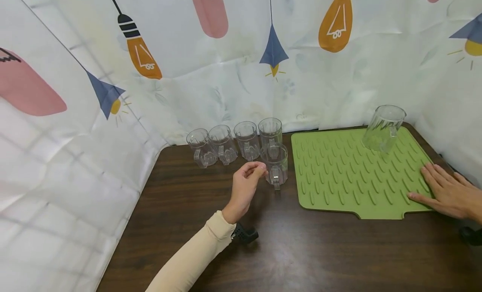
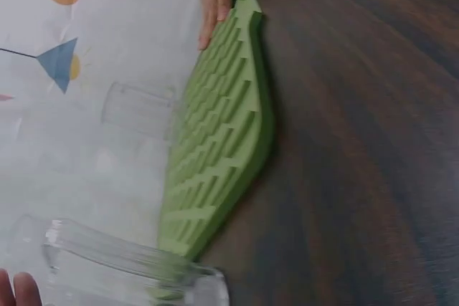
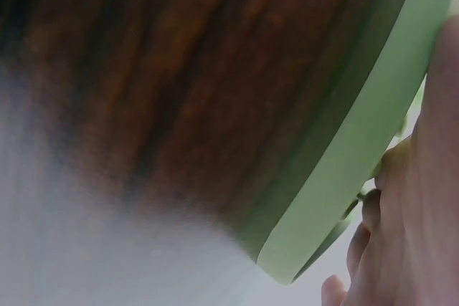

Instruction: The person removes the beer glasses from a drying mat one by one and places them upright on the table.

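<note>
My left hand (image 1: 246,185) is beside the left side of a clear glass mug (image 1: 283,160), fingers loosely bent and thumb near the fingertips. The mug stands upright at the left of a green ridged drying mat (image 1: 339,175), its handle facing me. In the left wrist view, two fingertips (image 2: 27,290) show beside the mug (image 2: 107,252), with no grip on it visible. My right hand (image 1: 449,191) rests flat on the mat's right front corner, fingers spread. Another glass mug (image 1: 380,133) stands at the back right of the mat.
Several more glass mugs (image 1: 222,145) stand in a row at the back of the dark wooden table (image 1: 180,208), close behind the mug by my left hand. A printed white curtain (image 1: 188,91) hangs along the back and sides.
</note>
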